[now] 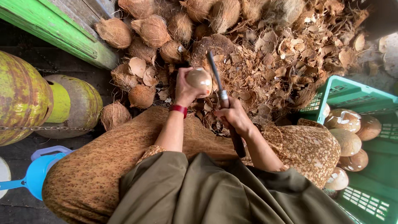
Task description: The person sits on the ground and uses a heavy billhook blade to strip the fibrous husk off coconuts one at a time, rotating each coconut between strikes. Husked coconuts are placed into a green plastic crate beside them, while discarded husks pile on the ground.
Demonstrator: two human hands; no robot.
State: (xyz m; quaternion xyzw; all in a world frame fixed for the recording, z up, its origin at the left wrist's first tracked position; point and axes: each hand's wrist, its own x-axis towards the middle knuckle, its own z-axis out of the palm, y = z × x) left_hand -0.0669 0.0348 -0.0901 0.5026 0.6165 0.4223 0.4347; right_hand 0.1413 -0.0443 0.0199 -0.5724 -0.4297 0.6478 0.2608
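The left hand was clamped on a peeled coconut at 12 o'clock above the lap. The right hand gripped a knife, blade beside the shell; short, shallow strokes away from the fingers seemed wise.

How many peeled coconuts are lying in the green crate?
5 show in the green crate: two at the back, one and one; one in the middle; one lower right; one nearest the knee. More may be hidden behind the knee.
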